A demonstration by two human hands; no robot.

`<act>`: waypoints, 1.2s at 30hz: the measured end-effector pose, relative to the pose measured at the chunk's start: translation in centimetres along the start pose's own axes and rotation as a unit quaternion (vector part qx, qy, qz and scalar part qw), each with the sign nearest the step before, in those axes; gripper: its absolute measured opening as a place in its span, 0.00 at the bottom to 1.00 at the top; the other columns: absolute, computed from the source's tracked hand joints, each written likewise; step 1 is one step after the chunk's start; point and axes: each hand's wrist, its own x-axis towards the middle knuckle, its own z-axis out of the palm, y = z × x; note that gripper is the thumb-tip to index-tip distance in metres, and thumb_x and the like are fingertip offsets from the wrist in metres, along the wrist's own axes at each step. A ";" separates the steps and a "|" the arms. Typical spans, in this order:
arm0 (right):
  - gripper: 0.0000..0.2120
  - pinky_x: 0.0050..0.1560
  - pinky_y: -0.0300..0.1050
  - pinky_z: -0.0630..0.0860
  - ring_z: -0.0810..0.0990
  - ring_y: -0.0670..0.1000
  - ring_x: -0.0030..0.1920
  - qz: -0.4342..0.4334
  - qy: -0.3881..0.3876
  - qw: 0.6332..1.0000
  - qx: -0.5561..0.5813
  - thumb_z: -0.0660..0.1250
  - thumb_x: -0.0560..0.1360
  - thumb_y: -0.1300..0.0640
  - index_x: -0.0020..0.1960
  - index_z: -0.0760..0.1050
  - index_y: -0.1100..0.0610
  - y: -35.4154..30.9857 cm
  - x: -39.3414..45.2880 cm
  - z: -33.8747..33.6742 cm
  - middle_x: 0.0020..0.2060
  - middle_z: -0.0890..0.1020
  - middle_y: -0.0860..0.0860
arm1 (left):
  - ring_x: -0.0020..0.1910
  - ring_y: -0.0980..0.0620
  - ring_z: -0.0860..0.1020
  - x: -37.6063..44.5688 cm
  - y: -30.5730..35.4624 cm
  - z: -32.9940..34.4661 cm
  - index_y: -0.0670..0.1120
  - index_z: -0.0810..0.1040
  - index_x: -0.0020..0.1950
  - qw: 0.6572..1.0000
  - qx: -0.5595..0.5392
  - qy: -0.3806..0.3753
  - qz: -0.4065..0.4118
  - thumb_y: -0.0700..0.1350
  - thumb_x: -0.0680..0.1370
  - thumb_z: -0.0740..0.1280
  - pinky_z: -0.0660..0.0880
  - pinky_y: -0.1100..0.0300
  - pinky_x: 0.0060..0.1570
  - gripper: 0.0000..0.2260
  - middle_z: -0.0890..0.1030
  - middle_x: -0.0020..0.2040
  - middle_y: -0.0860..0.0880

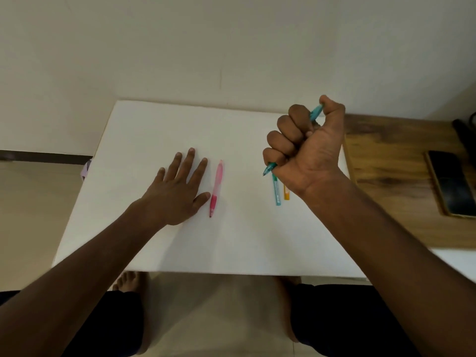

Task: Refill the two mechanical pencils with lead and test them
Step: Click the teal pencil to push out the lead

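Teal translucent plastic mechanical pencil (316,113) is sitting inside the right hand (306,148), which is closing into a fist around it and holding it above the surface. Most of the barrel is hiding inside the fist; only the top end by the thumb and the tip (269,169) below the little finger are showing. Whether lead is sticking out of the tip is too small to tell.

Pink translucent plastic mechanical pencil with darker pink grip (215,188) is lying flat on the white paper sheet (231,240), tip pointing toward the person. The left hand (175,191) is resting palm-down on the sheet with fingers spread, holding nothing; its thumb is sitting just beside the pink grip, contact hard to confirm.

Slim teal lead tube (277,190) and slim orange lead tube (286,193) are lying side by side on the sheet, their upper ends hiding behind the right hand. Labels are unreadable.

The sheet is covering most of the wooden surface (391,181), whose bare grain is showing at right. A dark phone in a gold-edged case (450,186) is lying there. A black object (466,132) at the far right is getting cut off by the frame edge, unidentifiable. Bare feet are showing on the floor beneath.
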 end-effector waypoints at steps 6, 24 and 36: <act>0.29 0.26 0.36 0.52 0.50 0.46 0.23 -0.009 -0.019 0.999 -0.036 0.47 0.82 0.33 0.30 0.52 0.50 -0.4 0.0 0.9 0.23 0.54 0.46 | 0.84 0.40 0.31 -0.2 0.1 0.2 0.52 0.29 0.84 1.000 0.001 -0.003 0.006 0.64 0.85 0.47 0.46 0.38 0.83 0.37 0.25 0.83 0.46; 0.27 0.29 0.36 0.49 0.50 0.47 0.23 -0.003 -0.098 0.985 -0.143 0.50 0.78 0.38 0.28 0.53 0.53 1.0 -2.0 2.6 0.23 0.53 0.48 | 0.83 0.40 0.30 0.0 0.3 0.5 0.52 0.28 0.84 1.000 -0.012 -0.016 0.000 0.64 0.86 0.48 0.44 0.37 0.82 0.37 0.24 0.82 0.47; 0.25 0.29 0.35 0.50 0.50 0.47 0.23 0.010 -0.120 0.984 -0.132 0.49 0.78 0.39 0.28 0.53 0.53 0.5 -2.2 2.6 0.23 0.53 0.48 | 0.83 0.41 0.29 0.1 -0.1 0.6 0.53 0.29 0.84 0.999 -0.030 -0.019 0.003 0.64 0.86 0.49 0.44 0.37 0.82 0.37 0.24 0.82 0.48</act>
